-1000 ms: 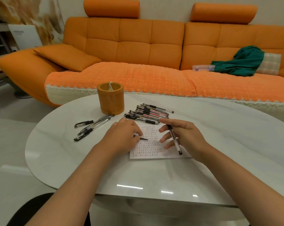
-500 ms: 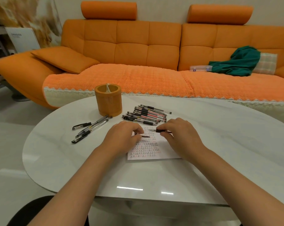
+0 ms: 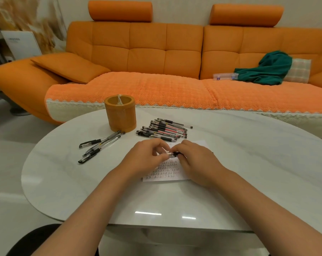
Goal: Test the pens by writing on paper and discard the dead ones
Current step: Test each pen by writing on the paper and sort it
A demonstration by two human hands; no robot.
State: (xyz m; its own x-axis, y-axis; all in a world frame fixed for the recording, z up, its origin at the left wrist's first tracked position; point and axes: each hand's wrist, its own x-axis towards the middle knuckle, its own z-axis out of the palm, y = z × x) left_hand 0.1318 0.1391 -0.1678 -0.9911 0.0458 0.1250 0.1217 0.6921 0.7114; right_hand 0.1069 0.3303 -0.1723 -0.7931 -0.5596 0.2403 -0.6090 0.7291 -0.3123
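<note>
The left hand and right hand each pinch an end of one pen, held just above the paper. Its length runs side to side between them, equally near both.

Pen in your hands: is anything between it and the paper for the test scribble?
Nothing visible. The left hand and right hand pinch the pen directly above the paper; the pen pile lies beyond the sheet.
</note>
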